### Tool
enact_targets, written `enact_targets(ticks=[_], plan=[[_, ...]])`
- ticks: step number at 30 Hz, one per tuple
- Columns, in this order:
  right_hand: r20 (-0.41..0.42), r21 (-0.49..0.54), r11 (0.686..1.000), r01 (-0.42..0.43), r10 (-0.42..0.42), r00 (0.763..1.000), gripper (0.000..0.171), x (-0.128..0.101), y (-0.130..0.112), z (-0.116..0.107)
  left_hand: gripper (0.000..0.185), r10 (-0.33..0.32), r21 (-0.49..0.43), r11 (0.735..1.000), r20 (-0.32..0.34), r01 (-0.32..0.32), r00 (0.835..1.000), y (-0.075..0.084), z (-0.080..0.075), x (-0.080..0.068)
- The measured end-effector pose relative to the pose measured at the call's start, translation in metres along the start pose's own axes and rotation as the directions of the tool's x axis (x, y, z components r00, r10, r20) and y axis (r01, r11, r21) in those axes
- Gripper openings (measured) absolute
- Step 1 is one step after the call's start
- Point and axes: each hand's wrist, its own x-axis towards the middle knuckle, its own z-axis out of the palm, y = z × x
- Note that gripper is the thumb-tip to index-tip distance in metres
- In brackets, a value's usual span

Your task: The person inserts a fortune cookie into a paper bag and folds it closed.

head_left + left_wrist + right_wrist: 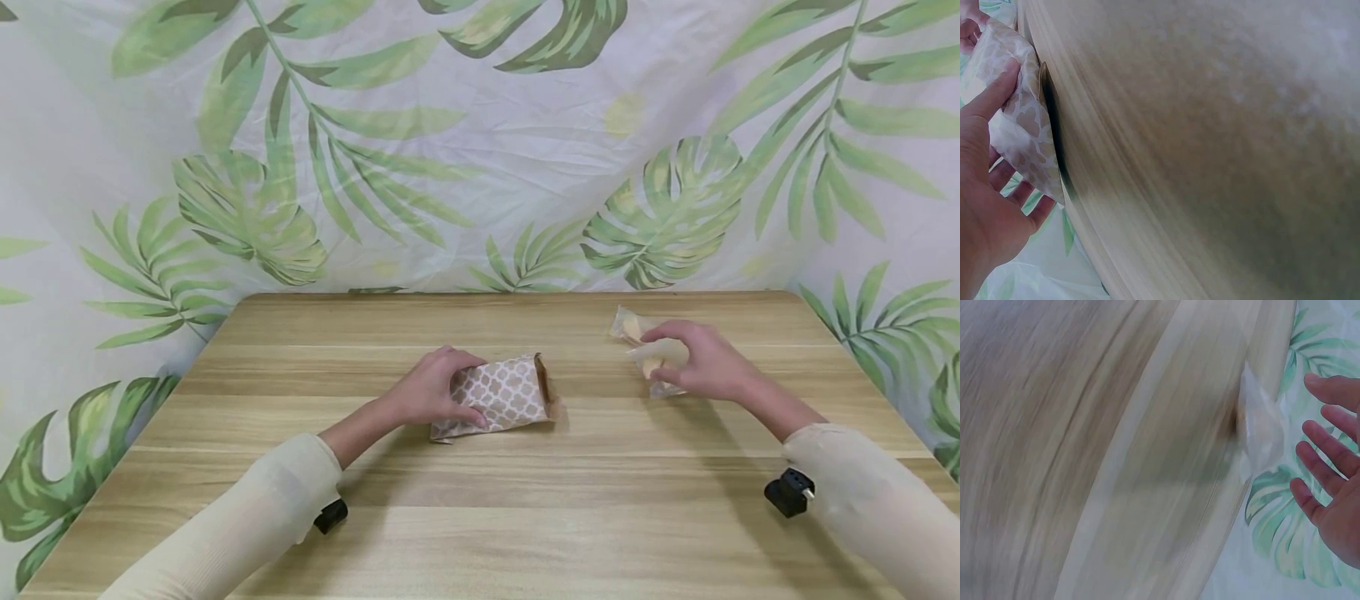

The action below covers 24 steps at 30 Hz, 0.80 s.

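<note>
Nearest us, two cream sleeves (247, 508) come in from the lower corners, with black wrist cameras (790, 492) beside them. Beyond, we see the left hand (438, 387) gripping a quatrefoil-print paper bag (501, 390), thumb along its near side and fingers at its far side, over the wood-grain table (487, 533). The bag's mouth faces right, toward the other hand, so we read its part as holding the bag ready.

Farther out, just beside a clear-wrapped packet (648, 354) with pale contents, we find the right hand (697, 362), palm inward, fingers extended and parted, not gripping. Whether there is one packet or two, we cannot tell. We judge the step in hand to be reaching for it; the next move calls for thumb and fingers closing gently on the wrapper. Past the table's far edge hangs a leaf-print cloth (525, 167).
</note>
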Motion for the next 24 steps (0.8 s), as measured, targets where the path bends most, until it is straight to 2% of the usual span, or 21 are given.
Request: enact_targets(ticks=[7, 13, 18, 24], plan=[[0.002, -0.03, 0.999, -0.02, 0.02, 1.0, 0.042, -0.007, 0.013, -0.004, 0.088, -0.005, -0.023, 1.0, 0.005, 0.006, 1.0, 0.0, 0.001, -0.001], [0.021, -0.05, 0.998, -0.042, 0.043, 0.999, 0.04, -0.011, 0.02, -0.005, 0.078, 0.009, -0.012, 1.0, -0.01, -0.009, 1.0, 0.0, 0.002, -0.003], [0.028, -0.072, 0.997, -0.021, 0.023, 0.999, 0.04, -0.014, 0.023, -0.006, 0.072, -0.025, 0.004, 1.0, -0.019, 0.025, 1.0, 0.003, 0.004, -0.003], [0.06, -0.08, 0.997, 0.009, -0.004, 0.998, 0.055, -0.015, 0.029, -0.007, 0.07, -0.027, -0.004, 1.0, -0.026, 0.026, 0.999, 0.003, 0.004, -0.002]])
